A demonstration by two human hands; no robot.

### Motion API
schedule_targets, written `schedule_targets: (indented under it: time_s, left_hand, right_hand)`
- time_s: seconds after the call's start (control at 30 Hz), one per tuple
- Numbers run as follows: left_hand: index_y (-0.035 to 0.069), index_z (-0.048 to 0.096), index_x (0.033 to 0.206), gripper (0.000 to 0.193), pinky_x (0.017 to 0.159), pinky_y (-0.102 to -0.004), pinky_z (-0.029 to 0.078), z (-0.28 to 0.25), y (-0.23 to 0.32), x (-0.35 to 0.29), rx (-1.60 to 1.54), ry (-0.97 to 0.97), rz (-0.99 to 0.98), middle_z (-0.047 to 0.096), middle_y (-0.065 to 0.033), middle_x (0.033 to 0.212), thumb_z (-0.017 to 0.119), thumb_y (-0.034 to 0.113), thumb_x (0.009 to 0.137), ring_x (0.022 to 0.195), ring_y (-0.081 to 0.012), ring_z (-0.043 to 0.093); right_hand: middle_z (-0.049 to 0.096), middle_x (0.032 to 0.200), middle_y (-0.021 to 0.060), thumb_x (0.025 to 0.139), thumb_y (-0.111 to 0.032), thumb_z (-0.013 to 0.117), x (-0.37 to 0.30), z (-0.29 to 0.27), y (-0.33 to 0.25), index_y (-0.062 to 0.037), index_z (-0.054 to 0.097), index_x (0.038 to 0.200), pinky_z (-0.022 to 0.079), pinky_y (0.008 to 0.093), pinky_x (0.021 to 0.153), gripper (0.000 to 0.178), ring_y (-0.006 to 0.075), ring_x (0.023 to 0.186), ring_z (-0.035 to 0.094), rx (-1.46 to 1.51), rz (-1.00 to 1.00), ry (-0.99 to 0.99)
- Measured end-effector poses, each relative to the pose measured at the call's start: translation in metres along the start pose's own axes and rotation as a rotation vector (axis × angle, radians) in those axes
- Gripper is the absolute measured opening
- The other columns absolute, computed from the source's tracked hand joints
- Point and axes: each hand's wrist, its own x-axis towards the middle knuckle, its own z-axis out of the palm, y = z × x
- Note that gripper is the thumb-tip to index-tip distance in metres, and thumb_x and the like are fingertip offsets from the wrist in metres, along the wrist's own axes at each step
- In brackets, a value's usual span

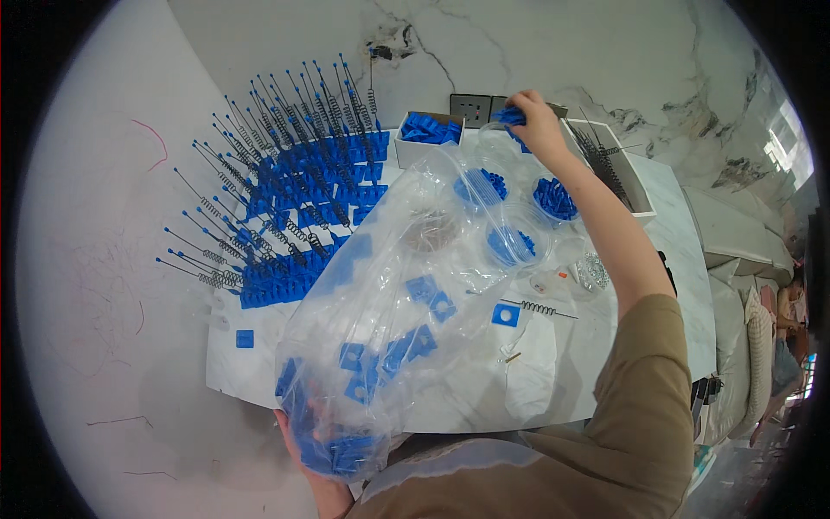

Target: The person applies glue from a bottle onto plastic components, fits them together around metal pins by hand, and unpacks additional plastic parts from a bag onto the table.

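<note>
My tabletop is white and crowded. Across its far left stand rows of finished pieces, blue bases with thin sprung wires rising from them. In front of me a big clear bag lies slumped over the near edge, with loose blue squares gathered in its lower end. My left hand is under that end, mostly hidden by plastic; it seems to cup the bag's bottom, though I cannot tell how its fingers lie.

Beyond the bag sit three clear tubs with small blue parts, a white box of blue parts, and another box of dark wires at the right. My right hand is stretched out over the far boxes, closed on a small bunch of blue parts.

I judge the risks thus: the bag hangs partly off the tabletop, so if my left hand slackens, the squares could spill to the floor. My reaching forearm passes just above the tubs and could tip one. The pinched parts may drop too.
</note>
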Motion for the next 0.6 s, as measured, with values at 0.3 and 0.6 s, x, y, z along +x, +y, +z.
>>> schedule_targets:
  time_s: [0.3, 0.6]
  left_hand:
    - [0.004, 0.035, 0.14, 0.066, 0.05, -0.0335, 0.056, 0.011, -0.008, 0.002, 0.163, 0.058, 0.079, 0.051, -0.0162, 0.125, 0.042, 0.051, 0.095, 0.092, -0.0248, 0.06]
    - [0.003, 0.033, 0.141, 0.067, 0.066, -0.0385, 0.057, 0.035, -0.027, 0.002, 0.036, -0.098, -0.057, 0.048, -0.0154, 0.131, 0.042, 0.051, 0.095, 0.095, -0.0247, 0.059]
  right_hand:
    - [0.056, 0.108, 0.0067, 0.066, -0.015, 0.074, 0.003, 0.015, -0.002, -0.017, 0.064, 0.102, 0.051, 0.0403, 0.081, 0.037, 0.0289, 0.097, 0.061, -0.216, 0.004, -0.364]
    - [0.055, 0.113, 0.01, 0.07, -0.02, 0.073, 0.009, 0.005, 0.006, -0.0154, 0.068, 0.103, 0.049, 0.0392, 0.087, 0.033, 0.0285, 0.105, 0.058, -0.2, 0.003, -0.498]
